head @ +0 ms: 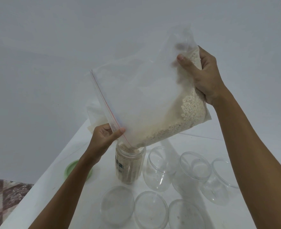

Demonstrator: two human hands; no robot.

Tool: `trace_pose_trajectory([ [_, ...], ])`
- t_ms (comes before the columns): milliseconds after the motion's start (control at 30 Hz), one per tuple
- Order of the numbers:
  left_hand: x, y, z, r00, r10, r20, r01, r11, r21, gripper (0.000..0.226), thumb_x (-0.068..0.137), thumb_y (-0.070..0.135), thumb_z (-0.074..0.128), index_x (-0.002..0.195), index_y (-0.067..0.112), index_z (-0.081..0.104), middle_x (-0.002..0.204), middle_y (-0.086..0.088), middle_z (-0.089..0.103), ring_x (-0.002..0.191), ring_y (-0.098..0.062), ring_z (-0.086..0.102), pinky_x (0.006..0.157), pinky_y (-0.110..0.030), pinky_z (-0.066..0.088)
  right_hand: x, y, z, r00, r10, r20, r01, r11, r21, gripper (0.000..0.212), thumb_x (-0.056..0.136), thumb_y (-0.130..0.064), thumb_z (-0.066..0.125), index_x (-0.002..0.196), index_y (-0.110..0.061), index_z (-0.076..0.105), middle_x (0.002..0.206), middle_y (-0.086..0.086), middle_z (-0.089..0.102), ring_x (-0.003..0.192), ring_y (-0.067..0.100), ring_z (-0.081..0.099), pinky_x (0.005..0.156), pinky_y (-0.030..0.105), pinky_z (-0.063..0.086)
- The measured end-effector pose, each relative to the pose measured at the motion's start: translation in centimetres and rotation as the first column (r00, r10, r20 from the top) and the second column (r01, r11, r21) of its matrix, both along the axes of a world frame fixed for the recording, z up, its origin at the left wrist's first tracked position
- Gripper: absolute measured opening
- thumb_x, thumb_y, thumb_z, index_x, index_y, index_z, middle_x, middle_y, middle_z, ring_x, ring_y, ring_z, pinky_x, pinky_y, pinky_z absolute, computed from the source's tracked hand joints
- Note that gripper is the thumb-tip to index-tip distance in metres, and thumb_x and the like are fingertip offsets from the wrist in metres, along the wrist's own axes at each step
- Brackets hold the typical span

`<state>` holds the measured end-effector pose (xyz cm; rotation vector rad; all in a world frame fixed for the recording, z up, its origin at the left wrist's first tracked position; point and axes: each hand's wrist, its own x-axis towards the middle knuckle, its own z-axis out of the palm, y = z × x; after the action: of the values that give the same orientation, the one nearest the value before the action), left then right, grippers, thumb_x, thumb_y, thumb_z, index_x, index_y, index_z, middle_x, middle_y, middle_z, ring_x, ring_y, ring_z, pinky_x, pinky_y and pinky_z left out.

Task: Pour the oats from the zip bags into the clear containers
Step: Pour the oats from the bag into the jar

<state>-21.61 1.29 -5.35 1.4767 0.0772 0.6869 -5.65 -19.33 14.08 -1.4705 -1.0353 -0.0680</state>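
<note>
Zip bag [141, 103] between both hands (tilted)

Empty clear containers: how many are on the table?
6. Three stand behind. Three sit in front. More may lie beyond the picture's edge.

The right hand [207, 76] and left hand [103, 138] hold a tilted bag [144, 100], with its mouth at the jar [129, 166]; oats [177, 123] lie inside.
</note>
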Motion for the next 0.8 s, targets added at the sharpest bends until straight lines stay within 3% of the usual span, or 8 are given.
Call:
trace_pose_trajectory([
  [167, -0.11, -0.13, 0.41, 1.0, -0.014, -0.009, 0.014, 1.0, 0.004, 0.061, 0.057, 0.065, 0.084, 0.098, 0.02, 0.077, 0.104, 0.0, 0.078, 0.102, -0.017, 0.073, 0.083, -0.022, 0.057, 0.1, -0.36, 0.58, 1.0, -0.004, 0.02, 0.004, 1.0, -0.009, 0.024, 0.098, -0.025, 0.066, 0.12, -0.018, 0.065, 0.088, -0.004, 0.074, 0.076, 0.013, 0.067, 0.064, 0.031, 0.058],
  [333, -0.05, -0.4, 0.68, 0.999, -0.03, -0.017, 0.03, 1.0, 0.008, 0.037, 0.063, 0.048, 0.083, 0.09, 0.023, 0.079, 0.1, 0.001, 0.079, 0.1, -0.017, 0.074, 0.082, -0.02, 0.056, 0.01, -0.37, 0.84, 0.999, -0.004, 0.048, 0.006, 0.999, -0.035, 0.022, 0.097, -0.027, 0.067, 0.118, -0.021, 0.066, 0.086, -0.006, 0.074, 0.075, 0.016, 0.066, 0.064, 0.031, 0.058],
  [533, -0.03, -0.32, 0.56, 0.999, -0.016, -0.039, 0.017, 0.999, 0.03, 0.067, 0.057, 0.064, 0.084, 0.101, 0.014, 0.075, 0.104, 0.0, 0.078, 0.102, -0.017, 0.073, 0.084, -0.023, 0.057, -0.18, -0.37, 0.92, 0.999, -0.005, 0.051, 0.007, 0.999, -0.034, 0.017, 0.097, -0.026, 0.067, 0.113, -0.024, 0.068, 0.087, -0.008, 0.075, 0.083, 0.011, 0.07, 0.074, 0.028, 0.057],
  [667, 0.02, -0.22, 0.41, 0.999, -0.029, -0.042, 0.03, 0.999, 0.033, 0.05, 0.066, 0.043, 0.08, 0.102, 0.01, 0.074, 0.105, -0.002, 0.078, 0.103, -0.02, 0.073, 0.084, -0.023, 0.057, -0.47, -0.29, 0.8, 0.998, -0.002, 0.056, 0.004, 0.999, -0.041, 0.013, 0.097, -0.027, 0.067, 0.11, -0.027, 0.068, 0.087, -0.007, 0.075, 0.079, 0.013, 0.068, 0.067, 0.031, 0.058],
  [800, 0.07, -0.1, 0.19, 0.999, -0.028, -0.045, 0.03, 0.999, 0.036, 0.048, 0.067, 0.04, 0.078, 0.104, 0.01, 0.074, 0.105, -0.003, 0.078, 0.103, -0.02, 0.073, 0.083, -0.022, 0.057, -0.69, -0.31, 0.96, 0.998, -0.003, 0.068, 0.006, 0.999, -0.049, 0.013, 0.096, -0.027, 0.067, 0.11, -0.027, 0.068, 0.086, -0.008, 0.074, 0.079, 0.014, 0.068, 0.067, 0.031, 0.059],
])
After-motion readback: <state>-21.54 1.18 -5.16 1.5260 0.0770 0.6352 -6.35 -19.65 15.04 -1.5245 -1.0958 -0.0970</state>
